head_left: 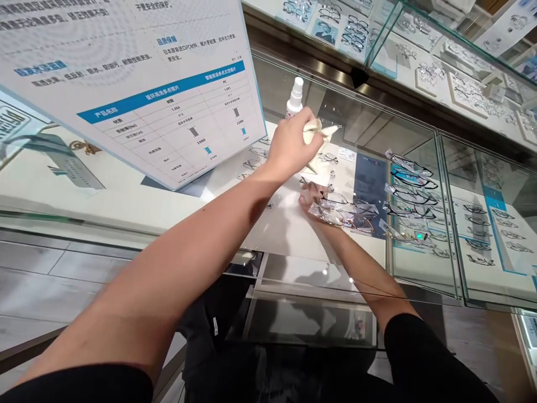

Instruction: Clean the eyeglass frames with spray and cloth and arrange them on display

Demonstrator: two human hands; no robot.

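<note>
Upper centre, the left hand (pixel 295 141) grips the cloth (pixel 312 136) at its fingertips, the bottle (pixel 296 96) just behind. Below, the right hand (pixel 312 196) is beside the glasses (pixel 344 214), fingers blurred; can't tell its grip. The sign (pixel 168 95) is cut off upper left.

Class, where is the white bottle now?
In the head view, the white bottle is at upper centre, just beyond the left hand and right of the large sign.

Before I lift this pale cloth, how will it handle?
The pale cloth will probably be floppy, since it bunches into folds in your left hand. It looks thin, so it's likely light, and its loose corners may flap.
</note>
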